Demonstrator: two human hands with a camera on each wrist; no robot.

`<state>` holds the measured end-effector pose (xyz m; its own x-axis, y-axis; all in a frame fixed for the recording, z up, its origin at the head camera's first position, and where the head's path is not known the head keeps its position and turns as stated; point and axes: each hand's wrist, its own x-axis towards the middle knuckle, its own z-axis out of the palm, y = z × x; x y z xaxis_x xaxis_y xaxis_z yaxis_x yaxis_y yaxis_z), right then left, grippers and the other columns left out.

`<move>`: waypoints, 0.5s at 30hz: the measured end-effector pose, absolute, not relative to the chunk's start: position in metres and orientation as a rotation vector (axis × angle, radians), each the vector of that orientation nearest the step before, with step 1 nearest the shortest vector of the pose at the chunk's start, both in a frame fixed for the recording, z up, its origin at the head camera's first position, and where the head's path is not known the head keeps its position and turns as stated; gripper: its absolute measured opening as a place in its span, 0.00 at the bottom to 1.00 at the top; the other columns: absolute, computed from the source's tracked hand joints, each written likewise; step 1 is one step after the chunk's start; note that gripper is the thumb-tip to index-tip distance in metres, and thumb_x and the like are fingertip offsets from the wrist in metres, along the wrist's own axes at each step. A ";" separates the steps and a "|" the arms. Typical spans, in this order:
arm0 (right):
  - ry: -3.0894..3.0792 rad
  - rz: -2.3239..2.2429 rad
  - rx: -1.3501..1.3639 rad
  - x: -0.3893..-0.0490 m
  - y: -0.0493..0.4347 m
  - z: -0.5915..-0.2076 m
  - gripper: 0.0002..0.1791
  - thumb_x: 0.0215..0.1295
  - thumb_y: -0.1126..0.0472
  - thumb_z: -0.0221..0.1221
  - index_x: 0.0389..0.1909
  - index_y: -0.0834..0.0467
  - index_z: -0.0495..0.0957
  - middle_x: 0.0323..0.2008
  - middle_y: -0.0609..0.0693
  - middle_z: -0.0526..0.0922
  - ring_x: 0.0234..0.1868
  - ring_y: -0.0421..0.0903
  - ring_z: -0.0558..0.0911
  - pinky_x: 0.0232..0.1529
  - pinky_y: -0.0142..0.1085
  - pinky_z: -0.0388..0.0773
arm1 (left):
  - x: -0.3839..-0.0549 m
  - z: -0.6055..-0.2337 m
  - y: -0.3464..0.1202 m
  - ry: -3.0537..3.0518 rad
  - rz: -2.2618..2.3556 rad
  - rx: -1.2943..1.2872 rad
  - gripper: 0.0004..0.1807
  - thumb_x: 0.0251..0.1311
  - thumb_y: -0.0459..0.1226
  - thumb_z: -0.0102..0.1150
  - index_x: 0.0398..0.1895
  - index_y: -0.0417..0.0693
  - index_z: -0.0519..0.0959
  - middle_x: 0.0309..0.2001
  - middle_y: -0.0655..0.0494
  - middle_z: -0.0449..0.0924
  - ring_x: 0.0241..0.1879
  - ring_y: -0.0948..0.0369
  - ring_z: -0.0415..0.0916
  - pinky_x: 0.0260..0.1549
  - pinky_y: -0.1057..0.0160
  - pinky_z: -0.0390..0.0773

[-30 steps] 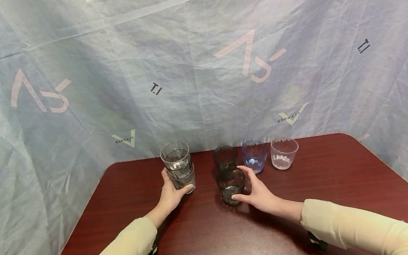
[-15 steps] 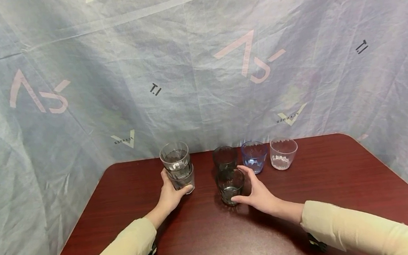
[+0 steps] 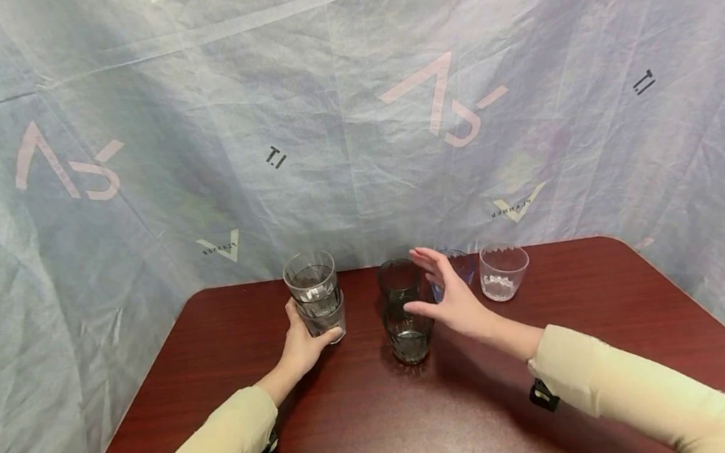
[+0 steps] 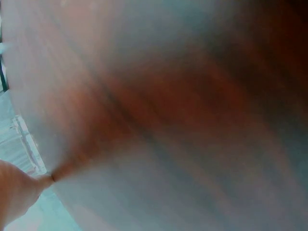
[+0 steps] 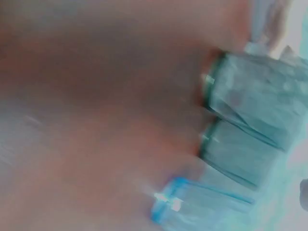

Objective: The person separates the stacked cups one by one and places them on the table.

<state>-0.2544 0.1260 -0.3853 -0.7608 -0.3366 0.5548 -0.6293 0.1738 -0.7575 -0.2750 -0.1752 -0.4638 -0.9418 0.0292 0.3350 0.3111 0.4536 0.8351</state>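
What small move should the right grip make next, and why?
Perhaps bring the right grip across to the top glass of the stack. It is open and holds nothing, the front dark glass stands upright unheld, and the left grip holds the stack low, which should steady it.

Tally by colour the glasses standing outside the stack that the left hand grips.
Dark glasses: 2
Blue glass: 1, partly behind the right hand
Clear glass: 1
Total: 4
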 end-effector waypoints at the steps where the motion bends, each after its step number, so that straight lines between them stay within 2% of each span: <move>1: -2.198 1.609 0.943 -0.257 0.125 -0.380 0.48 0.54 0.72 0.70 0.71 0.60 0.51 0.71 0.56 0.60 0.71 0.52 0.59 0.65 0.54 0.58 | -0.274 -0.464 -0.175 -2.426 -1.476 -0.302 0.56 0.47 0.35 0.76 0.71 0.46 0.43 0.60 0.33 0.68 0.59 0.38 0.68 0.55 0.41 0.67; 4: -2.209 1.599 0.993 -0.266 0.119 -0.364 0.48 0.54 0.72 0.69 0.72 0.60 0.50 0.71 0.55 0.60 0.71 0.51 0.59 0.66 0.51 0.59 | -0.273 -0.464 -0.175 -2.413 -1.427 -0.329 0.56 0.48 0.38 0.76 0.71 0.45 0.43 0.57 0.32 0.69 0.56 0.37 0.70 0.52 0.41 0.69; 7: -2.207 1.603 1.053 -0.276 0.111 -0.352 0.48 0.55 0.73 0.69 0.72 0.61 0.50 0.71 0.56 0.60 0.71 0.54 0.60 0.66 0.49 0.59 | -0.273 -0.465 -0.175 -2.420 -1.441 -0.317 0.56 0.48 0.37 0.76 0.71 0.46 0.43 0.58 0.32 0.69 0.57 0.37 0.69 0.53 0.41 0.68; 11: -2.262 1.589 1.109 -0.286 0.098 -0.341 0.49 0.56 0.70 0.68 0.73 0.58 0.50 0.71 0.57 0.59 0.70 0.55 0.61 0.65 0.50 0.61 | -0.276 -0.464 -0.176 -2.449 -1.493 -0.274 0.57 0.48 0.34 0.75 0.71 0.46 0.42 0.61 0.33 0.67 0.60 0.40 0.67 0.57 0.41 0.66; 15: -2.351 1.576 1.103 -0.294 0.087 -0.337 0.49 0.58 0.66 0.68 0.74 0.55 0.48 0.72 0.57 0.57 0.70 0.52 0.61 0.65 0.53 0.61 | -0.277 -0.463 -0.175 -2.478 -1.496 -0.249 0.57 0.48 0.34 0.76 0.71 0.47 0.41 0.61 0.35 0.68 0.61 0.42 0.67 0.58 0.44 0.66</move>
